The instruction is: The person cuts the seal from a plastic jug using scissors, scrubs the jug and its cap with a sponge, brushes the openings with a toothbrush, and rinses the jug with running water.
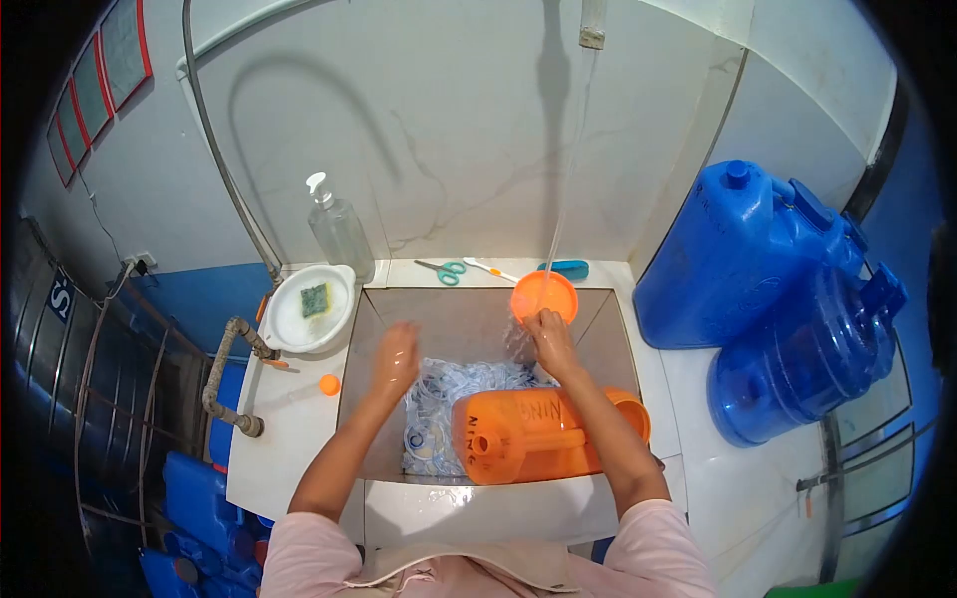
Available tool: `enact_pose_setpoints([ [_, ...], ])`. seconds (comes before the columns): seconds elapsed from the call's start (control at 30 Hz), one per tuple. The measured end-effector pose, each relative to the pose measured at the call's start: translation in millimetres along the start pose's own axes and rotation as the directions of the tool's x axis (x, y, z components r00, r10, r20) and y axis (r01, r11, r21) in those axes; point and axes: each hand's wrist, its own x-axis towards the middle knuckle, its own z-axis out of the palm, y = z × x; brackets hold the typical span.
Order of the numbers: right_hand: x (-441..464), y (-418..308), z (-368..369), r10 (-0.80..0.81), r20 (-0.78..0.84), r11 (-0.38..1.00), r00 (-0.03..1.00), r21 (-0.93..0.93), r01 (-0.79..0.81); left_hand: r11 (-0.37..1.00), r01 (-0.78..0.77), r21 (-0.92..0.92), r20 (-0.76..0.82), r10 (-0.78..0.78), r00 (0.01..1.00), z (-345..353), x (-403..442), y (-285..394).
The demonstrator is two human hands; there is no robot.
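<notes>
My right hand [549, 341] grips the near rim of a round orange lid [544, 291]. A stream of water [570, 164] falls onto it and spills off below. My left hand [397, 357], wet and slightly blurred, is raised over the left part of the sink [374, 439]. Nothing can be seen in it, but its finger pose is unclear. An orange jug [538, 424] with black lettering lies on its side in the sink under my right forearm. Beside and behind it is a pile of pale plastic pieces [434, 399], too jumbled to make out.
On the left counter stand a white basin [334, 334] with a sponge [315, 300], a pump bottle [339, 234] and an orange cap [329, 384]. Scissors [446, 271], a toothbrush [488, 269] and a blue brush [565, 269] lie behind the sink. Blue water containers [718, 259] stand right.
</notes>
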Motion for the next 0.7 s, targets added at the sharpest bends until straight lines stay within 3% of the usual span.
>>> enact_pose_setpoints([
  [0.03, -3.8, -1.3, 2.9, -0.055, 0.028, 0.999, 0.998, 0.0, 0.055, 0.993, 0.013, 0.118, -0.047, -0.008, 0.999, -10.8, -16.4, -18.5],
  [0.1, -6.7, -5.8, 2.9, -0.105, 0.054, 0.994, 0.993, 0.002, 0.105, 0.914, 0.216, 0.343, 0.1, -0.264, 0.959, -32.1, -45.4, -50.3],
  [0.17, -5.9, -11.4, -2.2, 0.021, -0.095, 0.999, 0.995, 0.049, -0.016, 0.79, 0.315, 0.526, 0.129, -0.44, 0.888, -50.2, -71.9, -64.2],
  [0.2, -6.5, -10.9, -2.9, 0.018, -0.097, 0.999, 0.995, 0.047, -0.014, 0.79, 0.316, 0.526, 0.127, -0.44, 0.889, -55.3, -81.0, -60.9],
  [0.27, -8.2, -8.6, 0.2, -0.197, 0.016, 0.976, 0.98, 0.093, 0.194, 0.728, 0.388, 0.565, 0.1, -0.527, 0.844, -65.6, -93.4, -57.6],
  [0.3, -7.7, -9.8, 1.2, -0.194, 0.012, 0.977, 0.981, 0.094, 0.192, 0.728, 0.384, 0.567, 0.101, -0.524, 0.846, -66.6, -97.1, -59.9],
  [0.37, -6.3, -7.4, -0.3, 0.022, -0.136, 0.997, 0.99, 0.078, -0.012, 0.692, 0.469, 0.549, 0.078, -0.601, 0.796, -61.1, -100.7, -65.1],
  [0.4, -6.5, -6.5, -1.6, 0.022, -0.138, 0.997, 0.99, 0.074, -0.012, 0.694, 0.468, 0.547, 0.077, -0.599, 0.797, -57.2, -100.5, -71.1],
  [0.47, -7.7, -4.5, -3.6, -0.161, 0.104, 0.987, 0.981, 0.037, 0.158, 0.738, 0.398, 0.545, 0.126, -0.541, 0.832, -49.0, -96.3, -84.2],
  [0.5, -7.3, -4.5, -6.3, -0.154, 0.102, 0.988, 0.983, 0.033, 0.151, 0.743, 0.391, 0.544, 0.13, -0.535, 0.835, -45.4, -88.0, -80.8],
  [0.57, -4.8, -5.5, -12.4, 0.055, -0.169, 0.998, 0.984, -0.005, -0.057, 0.837, 0.453, 0.308, 0.073, -0.495, 0.866, -34.4, -61.7, -62.6],
  [0.6, -3.6, -5.0, -12.2, 0.057, -0.17, 0.998, 0.984, -0.007, -0.059, 0.894, 0.411, 0.179, 0.067, -0.428, 0.901, -18.0, -51.7, -63.9],
  [0.63, -3.0, -4.3, -10.8, -0.054, -0.111, 0.998, 0.992, 0.034, 0.058, 0.933, 0.356, 0.048, 0.054, -0.358, 0.932, 5.7, -40.1, -69.2],
  [0.67, -3.7, -3.9, -9.5, -0.166, -0.056, 0.982, 0.985, 0.081, 0.17, 0.75, 0.595, -0.288, 0.261, -0.536, 0.803, 27.0, -20.6, -69.8],
  [0.7, -3.0, -2.6, -9.8, -0.16, -0.056, 0.983, 0.986, 0.079, 0.164, 0.394, 0.767, -0.506, 0.511, -0.579, 0.635, 44.2, 1.3, -62.9],
])
